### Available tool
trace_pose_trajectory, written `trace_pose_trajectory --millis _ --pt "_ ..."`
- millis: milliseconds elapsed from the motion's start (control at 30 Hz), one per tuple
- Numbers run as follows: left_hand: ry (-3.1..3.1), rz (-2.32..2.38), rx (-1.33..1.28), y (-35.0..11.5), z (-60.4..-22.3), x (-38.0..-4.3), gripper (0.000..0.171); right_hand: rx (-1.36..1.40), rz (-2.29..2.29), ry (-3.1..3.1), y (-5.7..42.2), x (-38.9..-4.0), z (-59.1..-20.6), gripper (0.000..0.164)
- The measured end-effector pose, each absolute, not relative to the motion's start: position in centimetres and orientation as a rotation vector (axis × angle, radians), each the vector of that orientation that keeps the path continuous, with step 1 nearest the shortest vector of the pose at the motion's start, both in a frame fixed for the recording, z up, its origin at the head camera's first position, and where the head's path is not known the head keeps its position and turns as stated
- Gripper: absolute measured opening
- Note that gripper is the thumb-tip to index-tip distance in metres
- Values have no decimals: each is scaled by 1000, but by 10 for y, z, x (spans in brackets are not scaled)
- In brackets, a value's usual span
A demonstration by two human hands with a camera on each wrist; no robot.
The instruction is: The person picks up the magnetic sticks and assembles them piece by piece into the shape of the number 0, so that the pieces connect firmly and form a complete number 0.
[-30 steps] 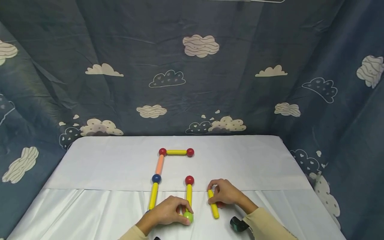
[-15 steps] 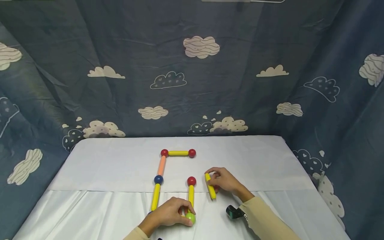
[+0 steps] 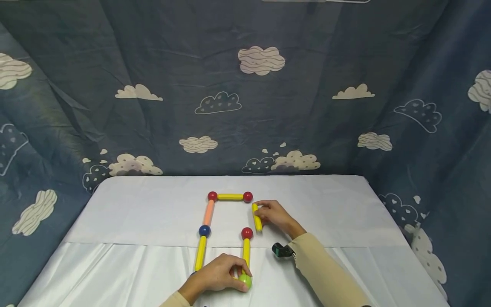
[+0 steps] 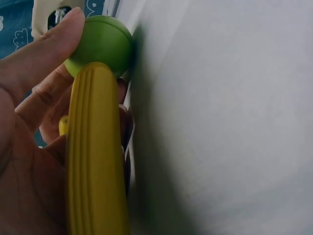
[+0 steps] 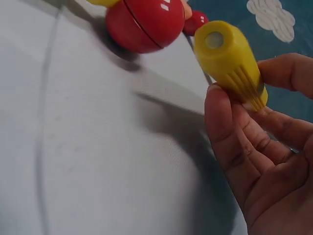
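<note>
My right hand (image 3: 277, 216) pinches a yellow magnetic rod (image 3: 256, 216) between thumb and fingers, raised off the table in the right wrist view. The rod's near end, with a round metal spot, stands close to a red ball (image 3: 247, 233) but apart from it. My left hand (image 3: 218, 272) pinches a green ball (image 3: 246, 280) at the front. A yellow rod (image 4: 98, 147) runs from that ball under my left palm; another yellow rod (image 3: 246, 253) links it to the red ball. Behind the held rod sits a second red ball (image 3: 247, 196).
A far yellow rod (image 3: 230, 196) joins that second ball to a red corner ball (image 3: 212, 196). A salmon rod (image 3: 209, 212), a blue ball (image 3: 205, 230) and a yellow rod (image 3: 200, 253) form the left side. Dark cloud-print cloth (image 3: 222, 128) hangs behind the white table (image 3: 326, 204).
My right hand has carried the yellow rod away from me and to the left, toward the gap between the two right-hand red balls. My left hand stays on the green ball.
</note>
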State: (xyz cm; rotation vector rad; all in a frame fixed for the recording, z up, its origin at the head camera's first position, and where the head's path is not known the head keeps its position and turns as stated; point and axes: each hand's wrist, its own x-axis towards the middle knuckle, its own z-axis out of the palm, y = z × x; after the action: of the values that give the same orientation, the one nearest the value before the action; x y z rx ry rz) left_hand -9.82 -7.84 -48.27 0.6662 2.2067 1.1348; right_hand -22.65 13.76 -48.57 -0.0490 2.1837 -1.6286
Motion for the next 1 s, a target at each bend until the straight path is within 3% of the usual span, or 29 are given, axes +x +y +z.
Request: trace_pose_trajectory --millis 333,1000 --pt "2200 1153 684 -79 -484 -98 16 -2 -1760 2042 123 -243 -496 41" --pt "2195 1144 686 -80 -485 -99 16 71 -1761 2068 113 -244 -496 37"
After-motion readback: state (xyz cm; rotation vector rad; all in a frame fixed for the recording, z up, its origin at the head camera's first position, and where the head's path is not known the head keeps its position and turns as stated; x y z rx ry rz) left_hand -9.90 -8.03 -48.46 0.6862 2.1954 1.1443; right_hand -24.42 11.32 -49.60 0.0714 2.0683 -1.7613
